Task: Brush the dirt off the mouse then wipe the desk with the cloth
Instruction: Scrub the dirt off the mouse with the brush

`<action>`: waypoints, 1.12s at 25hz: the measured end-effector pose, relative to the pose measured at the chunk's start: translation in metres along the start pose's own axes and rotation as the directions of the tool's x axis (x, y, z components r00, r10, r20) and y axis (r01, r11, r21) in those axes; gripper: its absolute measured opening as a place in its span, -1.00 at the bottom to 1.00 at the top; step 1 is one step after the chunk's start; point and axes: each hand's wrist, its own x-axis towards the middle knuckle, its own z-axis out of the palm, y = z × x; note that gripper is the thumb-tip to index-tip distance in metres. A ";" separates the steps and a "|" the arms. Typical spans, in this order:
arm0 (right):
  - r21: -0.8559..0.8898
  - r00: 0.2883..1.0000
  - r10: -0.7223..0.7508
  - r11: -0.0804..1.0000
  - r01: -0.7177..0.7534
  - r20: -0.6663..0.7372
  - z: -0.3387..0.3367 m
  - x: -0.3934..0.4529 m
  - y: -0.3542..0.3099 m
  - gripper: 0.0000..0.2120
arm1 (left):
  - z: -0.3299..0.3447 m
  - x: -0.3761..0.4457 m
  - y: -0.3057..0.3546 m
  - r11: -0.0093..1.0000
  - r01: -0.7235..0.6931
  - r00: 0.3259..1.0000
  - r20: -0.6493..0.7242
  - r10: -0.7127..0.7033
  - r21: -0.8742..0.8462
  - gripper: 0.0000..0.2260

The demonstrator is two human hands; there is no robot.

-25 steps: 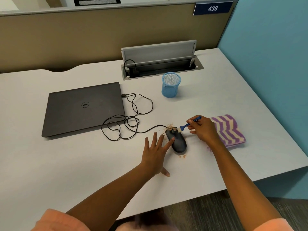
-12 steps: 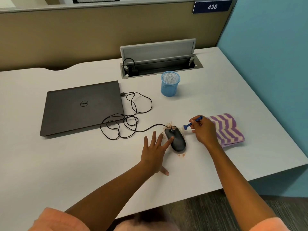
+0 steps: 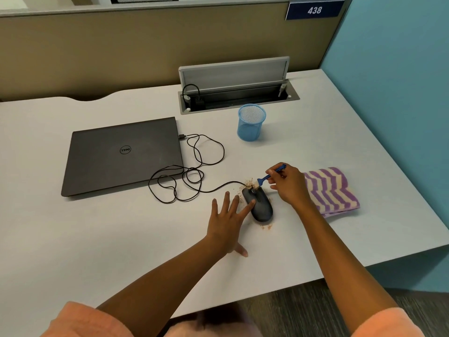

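Observation:
A black wired mouse (image 3: 261, 206) lies on the white desk (image 3: 121, 239), with brown dirt (image 3: 247, 183) scattered at its front and a few crumbs behind it. My left hand (image 3: 228, 222) rests flat beside the mouse, fingers spread, one fingertip touching its left side. My right hand (image 3: 289, 186) grips a small blue brush (image 3: 271, 175), whose bristle end sits at the front of the mouse. A purple and cream striped cloth (image 3: 330, 190) lies folded just right of my right hand.
A shut dark laptop (image 3: 121, 154) lies at the left, the mouse cable (image 3: 192, 176) coiled between it and the mouse. A blue mesh cup (image 3: 251, 122) stands behind. An open cable box (image 3: 238, 93) sits at the back. The blue wall (image 3: 401, 93) closes the right side.
The brush tip has moved down from just off the mouse's right front onto its front end. My left hand stays in place beside the mouse.

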 end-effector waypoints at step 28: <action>-0.490 0.991 -0.120 0.861 0.134 0.059 0.022 -0.005 -0.033 -0.84 | -0.007 -0.006 0.000 1.000 -0.003 1.000 -0.003 0.003 0.015 0.21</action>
